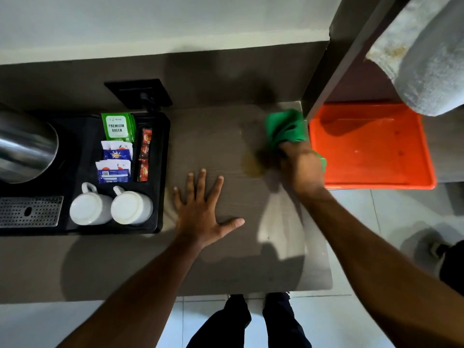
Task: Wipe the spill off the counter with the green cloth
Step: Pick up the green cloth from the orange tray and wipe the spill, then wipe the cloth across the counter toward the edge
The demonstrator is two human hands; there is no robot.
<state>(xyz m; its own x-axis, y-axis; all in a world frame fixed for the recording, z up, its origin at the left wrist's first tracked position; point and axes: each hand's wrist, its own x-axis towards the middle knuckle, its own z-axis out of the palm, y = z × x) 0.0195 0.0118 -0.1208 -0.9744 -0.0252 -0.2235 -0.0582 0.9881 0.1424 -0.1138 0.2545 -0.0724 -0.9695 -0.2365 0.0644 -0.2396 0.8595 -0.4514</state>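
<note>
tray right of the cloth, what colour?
Orange-red tray, plain, no pattern; head view.

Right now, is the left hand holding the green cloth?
No: the left hand lies flat and spread on the counter, while the right hand grips the green cloth beside the brownish spill.

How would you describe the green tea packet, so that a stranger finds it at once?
Look at the black tray on the left of the counter. The green tea packet stands at its far edge, above the blue and white sachets. It alone is bright green, printed "PREMIUM GREEN".
</note>
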